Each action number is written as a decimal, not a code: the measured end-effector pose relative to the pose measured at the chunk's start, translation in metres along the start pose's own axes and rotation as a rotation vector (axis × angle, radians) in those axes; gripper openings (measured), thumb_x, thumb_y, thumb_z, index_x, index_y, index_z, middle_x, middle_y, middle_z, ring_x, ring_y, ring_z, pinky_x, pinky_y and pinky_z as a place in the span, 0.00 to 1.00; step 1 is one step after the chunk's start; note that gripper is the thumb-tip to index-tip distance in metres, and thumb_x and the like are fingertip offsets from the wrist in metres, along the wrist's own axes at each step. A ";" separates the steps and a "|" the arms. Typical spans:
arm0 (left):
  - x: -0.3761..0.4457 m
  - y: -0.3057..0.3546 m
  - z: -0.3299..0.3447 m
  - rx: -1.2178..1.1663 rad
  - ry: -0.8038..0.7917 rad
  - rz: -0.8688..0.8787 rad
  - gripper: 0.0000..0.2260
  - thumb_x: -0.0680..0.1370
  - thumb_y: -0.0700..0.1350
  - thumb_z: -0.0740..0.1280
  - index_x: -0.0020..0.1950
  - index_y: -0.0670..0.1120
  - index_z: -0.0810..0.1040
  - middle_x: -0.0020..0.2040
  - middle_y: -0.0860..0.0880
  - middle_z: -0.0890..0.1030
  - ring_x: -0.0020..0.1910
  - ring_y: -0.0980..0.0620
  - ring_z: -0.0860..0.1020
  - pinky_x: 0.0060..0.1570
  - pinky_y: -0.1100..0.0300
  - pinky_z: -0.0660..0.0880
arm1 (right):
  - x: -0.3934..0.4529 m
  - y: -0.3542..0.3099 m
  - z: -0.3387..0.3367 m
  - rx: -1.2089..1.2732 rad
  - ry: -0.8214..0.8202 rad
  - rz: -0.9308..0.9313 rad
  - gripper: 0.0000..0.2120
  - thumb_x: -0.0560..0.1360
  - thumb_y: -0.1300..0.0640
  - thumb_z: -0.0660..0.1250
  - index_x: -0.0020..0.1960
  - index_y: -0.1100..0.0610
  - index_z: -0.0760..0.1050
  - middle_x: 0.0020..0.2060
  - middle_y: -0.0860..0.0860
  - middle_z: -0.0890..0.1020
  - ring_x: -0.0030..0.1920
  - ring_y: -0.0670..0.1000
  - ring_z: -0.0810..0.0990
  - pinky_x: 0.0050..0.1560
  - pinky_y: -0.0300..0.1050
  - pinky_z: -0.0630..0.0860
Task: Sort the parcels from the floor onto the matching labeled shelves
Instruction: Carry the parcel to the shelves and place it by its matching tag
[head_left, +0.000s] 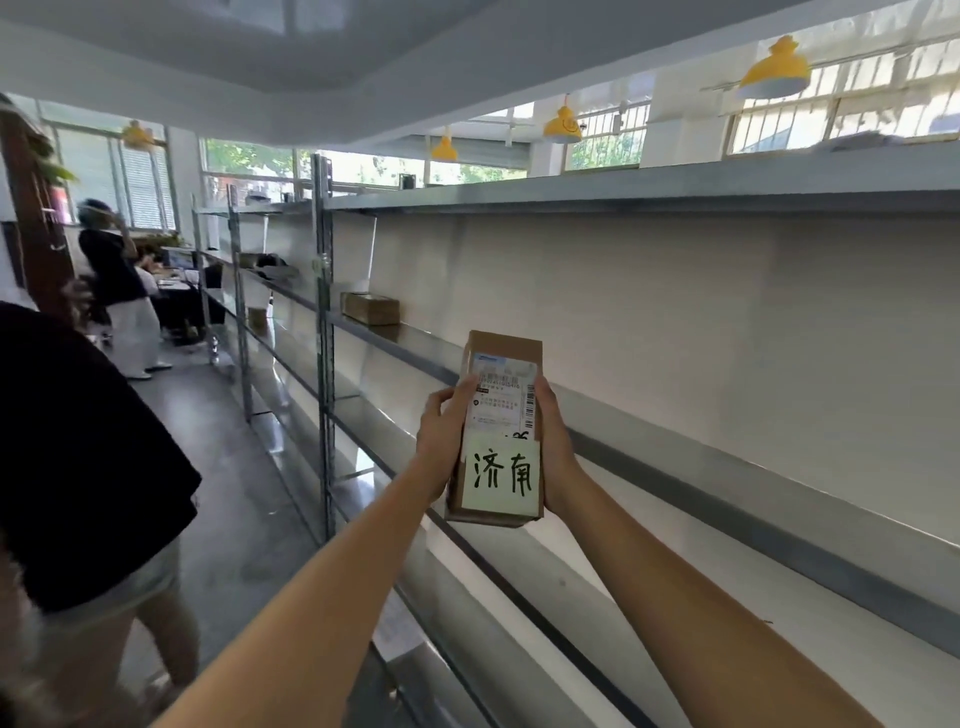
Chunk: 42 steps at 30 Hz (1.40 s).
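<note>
Item one: a small parcel (498, 431), an oblong box of plain brown cardboard, matte, with squared edges. I hold it upright in the air in front of the metal shelving (727, 462), its broad face turned toward me. A white printed shipping label (501, 395) covers the upper part of that face, with a barcode strip down its right edge; the fine print is too blurred for me to read. Below it sits a pale yellow-white note (501, 478), square, with two large handwritten black characters.

Grip: my left hand (441, 441) presses the parcel's left side, thumb laid over the label's edge; my right hand (556, 441) closes along the right side, fingers wrapped behind. Both are clamped on the box, both forearms bare and stretched forward.

Surroundings: the shelving is long, grey, smooth sheet-metal decks on perforated steel uprights, backed by a flat cream wall. The deck level behind the parcel is bare beside it. Farther left on that same deck lies a second box (370, 307), brown cardboard, low and rectangular, well apart from mine. Floor (234, 467): grey, polished, faintly reflective.

At my left stands a person in a black top (78, 457). Another person (117, 280) stands far down the aisle. Overhead hang yellow dome lamps (776, 70), glossy and rounded, before barred windows.
</note>
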<state>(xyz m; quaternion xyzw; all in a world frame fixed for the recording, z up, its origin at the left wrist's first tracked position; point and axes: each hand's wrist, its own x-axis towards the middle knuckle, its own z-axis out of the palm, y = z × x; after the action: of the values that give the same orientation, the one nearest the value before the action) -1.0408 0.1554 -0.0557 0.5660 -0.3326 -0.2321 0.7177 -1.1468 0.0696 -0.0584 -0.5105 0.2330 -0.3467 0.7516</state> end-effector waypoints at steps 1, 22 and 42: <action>0.008 -0.001 -0.008 0.003 0.018 0.001 0.29 0.76 0.65 0.65 0.66 0.45 0.71 0.48 0.46 0.86 0.40 0.50 0.86 0.34 0.62 0.80 | 0.010 0.003 0.006 -0.002 -0.017 0.001 0.33 0.78 0.33 0.60 0.65 0.60 0.79 0.54 0.65 0.84 0.41 0.59 0.84 0.35 0.45 0.81; 0.162 -0.014 -0.152 0.026 0.152 0.002 0.28 0.77 0.63 0.64 0.67 0.43 0.71 0.51 0.42 0.85 0.45 0.45 0.85 0.34 0.60 0.79 | 0.183 0.059 0.143 -0.133 -0.119 -0.019 0.38 0.65 0.24 0.65 0.58 0.54 0.84 0.52 0.61 0.86 0.54 0.65 0.85 0.58 0.60 0.81; 0.300 -0.050 -0.198 0.074 0.337 -0.022 0.45 0.64 0.74 0.67 0.65 0.39 0.73 0.50 0.41 0.85 0.45 0.44 0.86 0.35 0.59 0.79 | 0.349 0.087 0.189 -0.150 -0.270 0.068 0.43 0.58 0.23 0.68 0.59 0.54 0.83 0.51 0.60 0.87 0.54 0.65 0.85 0.62 0.62 0.80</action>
<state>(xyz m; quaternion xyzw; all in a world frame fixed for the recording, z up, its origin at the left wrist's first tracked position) -0.6911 0.0603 -0.0673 0.6268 -0.2096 -0.1294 0.7392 -0.7618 -0.0596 -0.0683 -0.5989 0.1721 -0.2308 0.7473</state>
